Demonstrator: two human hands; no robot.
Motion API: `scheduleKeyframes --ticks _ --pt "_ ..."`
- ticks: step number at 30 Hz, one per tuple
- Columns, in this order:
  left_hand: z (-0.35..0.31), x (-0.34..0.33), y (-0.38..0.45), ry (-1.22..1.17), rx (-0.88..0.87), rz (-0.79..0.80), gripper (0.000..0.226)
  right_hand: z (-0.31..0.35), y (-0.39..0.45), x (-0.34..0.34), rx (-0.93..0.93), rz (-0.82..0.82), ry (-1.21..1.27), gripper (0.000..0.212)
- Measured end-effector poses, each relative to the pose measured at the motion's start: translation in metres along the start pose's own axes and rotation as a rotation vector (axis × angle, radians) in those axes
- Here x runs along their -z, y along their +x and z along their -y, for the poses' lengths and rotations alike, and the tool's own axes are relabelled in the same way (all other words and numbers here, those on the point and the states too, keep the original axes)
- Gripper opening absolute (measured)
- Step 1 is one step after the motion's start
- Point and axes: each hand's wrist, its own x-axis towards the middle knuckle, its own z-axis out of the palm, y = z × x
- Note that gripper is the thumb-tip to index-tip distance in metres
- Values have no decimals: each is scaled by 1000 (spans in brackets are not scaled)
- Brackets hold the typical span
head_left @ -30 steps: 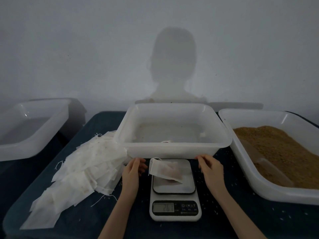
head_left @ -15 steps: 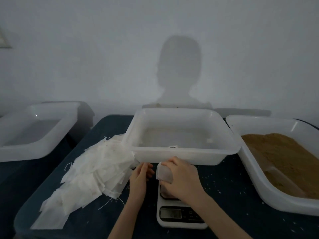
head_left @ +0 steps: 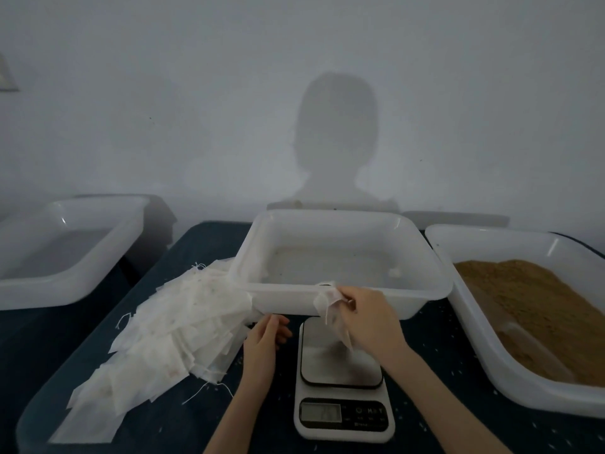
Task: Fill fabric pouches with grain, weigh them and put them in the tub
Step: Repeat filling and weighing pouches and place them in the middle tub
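Note:
My right hand (head_left: 370, 317) grips a small white fabric pouch (head_left: 329, 304) and holds it above the far end of the kitchen scale (head_left: 342, 381), just in front of the near wall of the middle white tub (head_left: 347, 298). The scale's steel platform is bare and its display is too blurred to read. My left hand (head_left: 265, 339) rests on the dark table left of the scale, fingers loosely curled, holding nothing. A heap of empty white pouches (head_left: 173, 329) lies to its left. Brown grain (head_left: 537, 303) fills the right tub (head_left: 510, 371).
Another white tub (head_left: 55, 280) stands at the far left, off the table's edge. A clear scoop (head_left: 527, 345) lies half buried in the grain. Loose grains are scattered on the dark table top (head_left: 435, 404). A wall rises right behind the tubs.
My right hand moved in from the right of the scale, took the pouch off the platform and lifted it toward the middle tub. My left hand stayed beside the scale.

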Motion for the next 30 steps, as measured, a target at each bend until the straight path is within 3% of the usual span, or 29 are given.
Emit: scheduleKeyframes --ticks 3,7,10,14,16,20,25,27,30 --pt "0 0 0 -2 3 0 30 2 14 23 -10 -21 87 17" --pt "-2 0 -1 0 -5 3 30 0 38 55 -2 -267 160 8" --pt "-4 1 -3 -2 4 16 29 -11 61 63 -55 -375 105 15" --pt "-6 0 -3 -6 11 16 28 -37 87 53 -245 -143 -99 19" --pt "-6 0 -4 -1 8 14 28 -50 97 49 -255 22 -110 26" --pt "-6 -1 -4 -3 20 12 28 -61 110 48 -222 334 -118 14" --pt "-7 -1 -5 -3 30 16 28 -43 116 47 -277 744 -227 38" --pt "-8 -1 -6 6 28 20 28 -37 115 46 -286 808 -240 40" --pt "-12 0 -9 50 9 24 27 -32 113 42 -192 653 -224 34"
